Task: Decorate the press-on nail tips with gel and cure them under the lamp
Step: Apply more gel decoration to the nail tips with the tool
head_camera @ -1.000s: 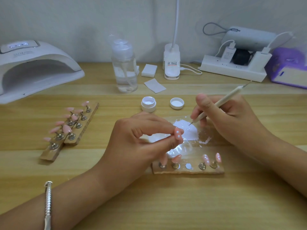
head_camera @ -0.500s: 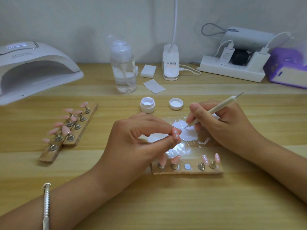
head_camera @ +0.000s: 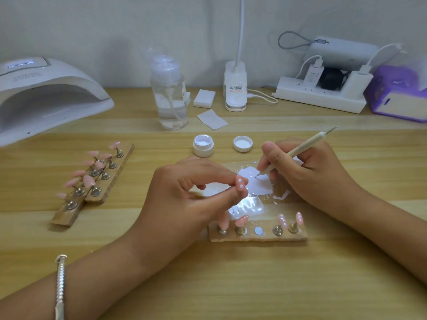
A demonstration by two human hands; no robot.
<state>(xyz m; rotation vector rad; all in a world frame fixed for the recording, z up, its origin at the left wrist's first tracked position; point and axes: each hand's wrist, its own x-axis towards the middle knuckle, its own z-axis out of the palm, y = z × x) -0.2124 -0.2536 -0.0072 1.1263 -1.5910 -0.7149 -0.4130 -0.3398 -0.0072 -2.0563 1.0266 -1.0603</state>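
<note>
A: What is nearest?

B: A twisted silver bangle [head_camera: 60,285] on the left wrist, over a pale wood-grain table [head_camera: 231,285]. Beyond it lies a flat brown strip [head_camera: 298,236] with round metal pegs. Four pegs carry glossy pink almond-shaped tips, and the middle spot shows only a bare metal disc.

A: And the hands?

B: The left hand [head_camera: 184,199] is curled, pinching one pink tip [head_camera: 240,184] between thumb and forefinger, just above the strip. That tip is smooth and bears two round white dots. The right hand [head_camera: 307,172] grips a slim off-white tool [head_camera: 300,150] like a pen. Its fine metal point touches a patch of white gel [head_camera: 261,185].

A: What holds the gel?

B: A crinkled, shiny clear film [head_camera: 247,206], flat on the table, with white smears along its edge.

A: Any containers?

B: A small round white jar [head_camera: 203,146] stands open behind the hands, with whitish gel inside. Its lid [head_camera: 242,143] lies upturned beside it. To the left, two more strips [head_camera: 97,181] carry plain pink tips.

A: Farther back?

B: A clear plastic pump bottle [head_camera: 169,98], part full of clear liquid, a white pad block [head_camera: 204,99] and a thin wipe [head_camera: 212,119]. The domed white curing lamp [head_camera: 46,95] sits far left, mouth open. By the wall are a desk-lamp base [head_camera: 235,88], a power strip [head_camera: 321,98] and a purple box [head_camera: 399,95].
</note>
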